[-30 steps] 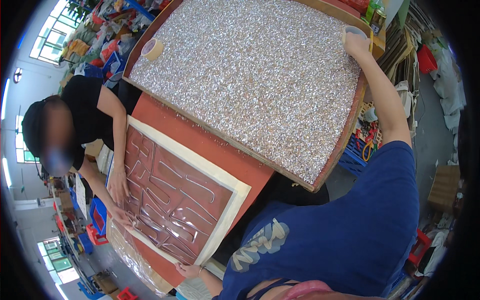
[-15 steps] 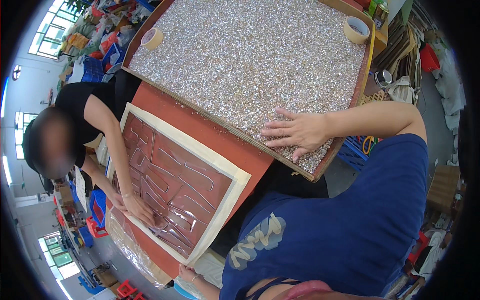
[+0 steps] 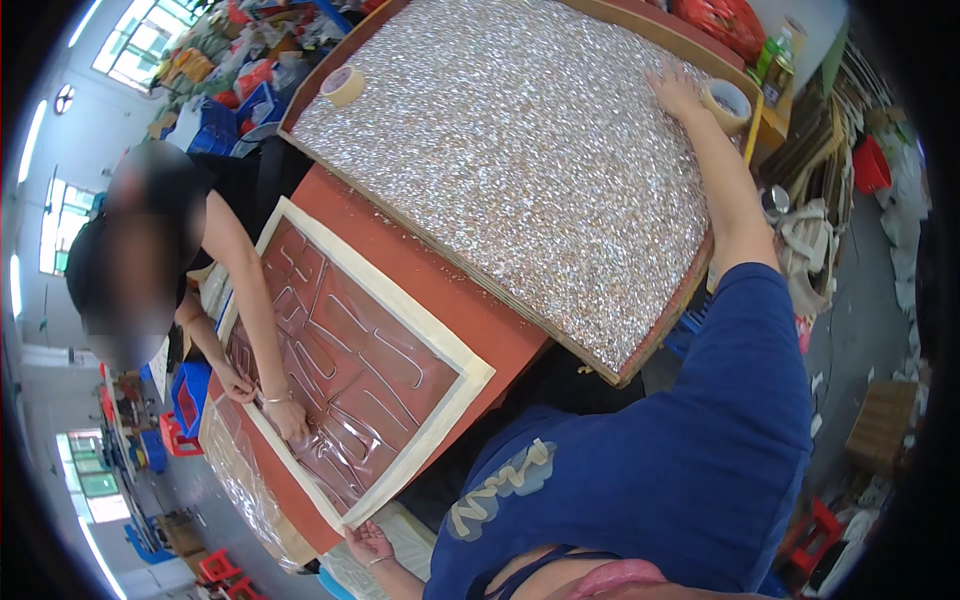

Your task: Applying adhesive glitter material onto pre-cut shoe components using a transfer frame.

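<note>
My right hand (image 3: 678,92) lies on the far right of a wide wooden-edged tray (image 3: 470,270) filled with shiny, silvery-pink flakes (image 3: 520,170). Its fingers are spread and hold nothing; a roll of tape (image 3: 727,103) stands beside it. At the bottom, my left hand (image 3: 370,543) has its fingers curled at the near corner of a pale-bordered frame (image 3: 420,432). Inside that border, a clear sheet with curved outlines (image 3: 350,350) covers a reddish-brown surface. Across from me, a co-worker's two hands (image 3: 288,416) work at the frame's left side.
A second tape roll (image 3: 343,87) rests at the tray's far left. Under the frame is a red-brown table (image 3: 440,260), with clear plastic film (image 3: 250,480) at its left edge. Bags and blue crates (image 3: 205,125) are piled behind; a cardboard box (image 3: 882,425) stands on the right floor.
My right hand has moved from the tray's near corner to its far right, beside the tape roll. The flakes at the near corner look more even. The whole view has shifted slightly.
</note>
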Motion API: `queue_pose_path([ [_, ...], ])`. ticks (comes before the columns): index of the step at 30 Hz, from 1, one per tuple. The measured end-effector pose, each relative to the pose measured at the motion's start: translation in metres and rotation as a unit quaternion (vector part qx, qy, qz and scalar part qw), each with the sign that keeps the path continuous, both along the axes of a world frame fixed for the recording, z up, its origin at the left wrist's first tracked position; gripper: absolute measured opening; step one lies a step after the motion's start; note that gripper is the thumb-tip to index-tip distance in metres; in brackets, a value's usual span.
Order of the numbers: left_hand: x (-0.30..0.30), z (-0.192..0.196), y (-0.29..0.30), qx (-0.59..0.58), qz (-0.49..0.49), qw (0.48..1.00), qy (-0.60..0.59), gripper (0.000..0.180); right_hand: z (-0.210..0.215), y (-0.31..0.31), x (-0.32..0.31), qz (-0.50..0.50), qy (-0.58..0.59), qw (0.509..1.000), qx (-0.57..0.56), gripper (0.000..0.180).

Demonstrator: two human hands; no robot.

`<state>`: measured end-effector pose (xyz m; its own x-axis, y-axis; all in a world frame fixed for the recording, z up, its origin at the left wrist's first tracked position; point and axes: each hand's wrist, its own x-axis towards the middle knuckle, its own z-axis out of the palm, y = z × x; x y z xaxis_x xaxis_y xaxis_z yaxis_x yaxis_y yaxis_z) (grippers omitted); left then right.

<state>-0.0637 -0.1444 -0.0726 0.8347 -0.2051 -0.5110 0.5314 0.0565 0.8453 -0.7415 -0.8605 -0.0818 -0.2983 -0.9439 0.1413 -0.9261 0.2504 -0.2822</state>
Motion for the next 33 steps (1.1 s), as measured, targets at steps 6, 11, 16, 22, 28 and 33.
queue_pose_path([
  [6, -0.007, -0.015, -0.029, 0.036, 0.040, 0.998, -0.030, 0.037, -0.008, -0.023, 0.111, 0.198, 0.078, 0.977, 0.022, 0.061],
  [11, 0.005, -0.033, -0.014, 0.076, 0.080, 0.993, -0.049, 0.035, 0.015, 0.040, 0.268, 0.426, 0.133, 0.894, -0.048, 0.054],
  [16, -0.013, -0.035, -0.034, 0.138, 0.140, 0.974, -0.115, 0.033, 0.034, 0.031, 0.255, 0.384, 0.190, 0.903, 0.027, 0.046],
  [22, -0.008, -0.039, -0.038, 0.147, 0.170, 0.966, -0.131, 0.033, 0.030, 0.000, 0.077, 0.000, 0.092, 0.993, 0.069, 0.055],
  [28, 0.001, -0.051, -0.030, 0.127, 0.181, 0.964, -0.148, 0.035, 0.014, -0.001, 0.113, 0.127, 0.089, 0.987, 0.047, 0.059],
  [33, -0.003, -0.043, -0.040, 0.167, 0.204, 0.957, -0.124, 0.035, 0.013, 0.024, 0.204, 0.389, 0.086, 0.917, -0.021, 0.053],
])
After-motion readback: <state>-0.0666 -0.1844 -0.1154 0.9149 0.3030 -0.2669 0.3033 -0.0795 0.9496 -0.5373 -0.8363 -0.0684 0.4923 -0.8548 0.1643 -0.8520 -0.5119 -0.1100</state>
